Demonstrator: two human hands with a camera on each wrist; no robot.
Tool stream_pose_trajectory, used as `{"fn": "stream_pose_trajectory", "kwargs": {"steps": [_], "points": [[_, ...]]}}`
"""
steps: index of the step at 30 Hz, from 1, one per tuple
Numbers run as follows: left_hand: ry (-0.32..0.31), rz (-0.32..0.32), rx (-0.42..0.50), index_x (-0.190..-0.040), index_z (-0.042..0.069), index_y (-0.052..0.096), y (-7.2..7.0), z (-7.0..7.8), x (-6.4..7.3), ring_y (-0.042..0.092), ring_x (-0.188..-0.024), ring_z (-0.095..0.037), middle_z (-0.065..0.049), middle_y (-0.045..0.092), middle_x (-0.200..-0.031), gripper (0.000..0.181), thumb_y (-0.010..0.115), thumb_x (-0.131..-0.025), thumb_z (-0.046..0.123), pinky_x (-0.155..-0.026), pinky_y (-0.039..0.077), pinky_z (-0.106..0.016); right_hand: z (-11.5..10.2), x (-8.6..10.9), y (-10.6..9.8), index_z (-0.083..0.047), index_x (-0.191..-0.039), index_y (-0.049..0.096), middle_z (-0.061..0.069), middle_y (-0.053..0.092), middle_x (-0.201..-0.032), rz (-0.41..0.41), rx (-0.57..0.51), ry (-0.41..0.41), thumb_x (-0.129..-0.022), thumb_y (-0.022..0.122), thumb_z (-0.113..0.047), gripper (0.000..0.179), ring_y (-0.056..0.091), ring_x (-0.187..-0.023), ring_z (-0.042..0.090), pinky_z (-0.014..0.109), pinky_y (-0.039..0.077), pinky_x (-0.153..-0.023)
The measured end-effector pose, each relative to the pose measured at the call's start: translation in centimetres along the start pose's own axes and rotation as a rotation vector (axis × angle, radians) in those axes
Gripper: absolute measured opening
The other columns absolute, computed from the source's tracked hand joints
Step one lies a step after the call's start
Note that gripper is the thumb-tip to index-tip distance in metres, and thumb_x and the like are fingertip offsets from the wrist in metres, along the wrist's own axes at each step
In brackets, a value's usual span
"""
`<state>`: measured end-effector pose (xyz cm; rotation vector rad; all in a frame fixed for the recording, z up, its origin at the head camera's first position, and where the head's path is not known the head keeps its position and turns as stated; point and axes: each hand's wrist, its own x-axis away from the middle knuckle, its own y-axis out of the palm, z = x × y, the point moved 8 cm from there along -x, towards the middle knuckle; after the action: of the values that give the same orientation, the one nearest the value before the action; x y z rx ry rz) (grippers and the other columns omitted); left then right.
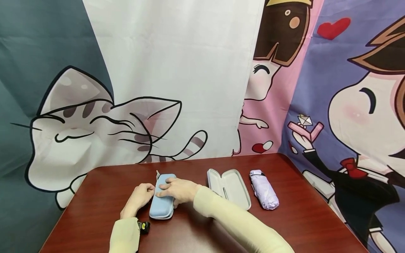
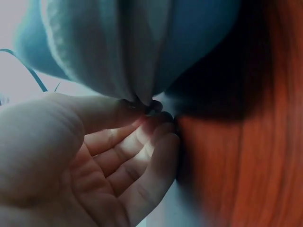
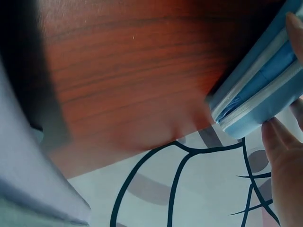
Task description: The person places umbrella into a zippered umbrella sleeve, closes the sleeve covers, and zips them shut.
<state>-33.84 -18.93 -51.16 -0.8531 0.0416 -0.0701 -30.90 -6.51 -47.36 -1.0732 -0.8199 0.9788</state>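
A light blue zip case (image 1: 162,207) lies lengthwise on the table, in front of the person and left of centre. At its left side, my left hand (image 1: 141,196) pinches the zipper pull between thumb and index finger; the left wrist view shows the small dark pull (image 2: 152,109) at the fingertips. My right hand (image 1: 181,189) grips the case from the right, fingers spread over the top and thumb down at the side. Along that side the zipper is parted, and a blue strip (image 3: 258,78) shows between two pale bands in the right wrist view.
An open hard case (image 1: 239,186) with pale lining stands behind the right forearm. Further right lies a folded lilac umbrella (image 1: 265,190). The reddish-brown table (image 1: 190,235) ends at a cartoon-printed cloth (image 1: 190,70).
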Motion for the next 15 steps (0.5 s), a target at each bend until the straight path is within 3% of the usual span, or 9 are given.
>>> {"fn": "stream_pose_trajectory", "kwargs": {"steps": [8,15], "points": [[0.052,0.009,-0.026,-0.09,0.007,0.07,-0.27,-0.05,0.11,0.053,-0.067,-0.014,0.001,0.061,-0.077,0.011,0.06,-0.094,0.006,-0.066,0.043,-0.033,-0.14,0.01,0.14,-0.037,-0.145,0.046,-0.006,0.045,-0.148,-0.01,0.016,0.051,-0.075,0.08,-0.05,0.079,0.042,-0.131,0.023,0.027,0.033,-0.107],[0.116,-0.028,-0.022,-0.087,0.011,0.068,-0.34,-0.14,0.57,0.052,-0.064,-0.014,0.0,0.06,-0.077,0.011,0.061,-0.094,0.006,-0.065,0.044,-0.034,-0.08,0.15,0.27,-0.038,-0.145,0.046,-0.007,0.045,-0.147,0.0,-0.021,0.106,-0.074,0.079,-0.051,0.079,0.042,-0.13,0.022,0.028,0.033,-0.107]]}}
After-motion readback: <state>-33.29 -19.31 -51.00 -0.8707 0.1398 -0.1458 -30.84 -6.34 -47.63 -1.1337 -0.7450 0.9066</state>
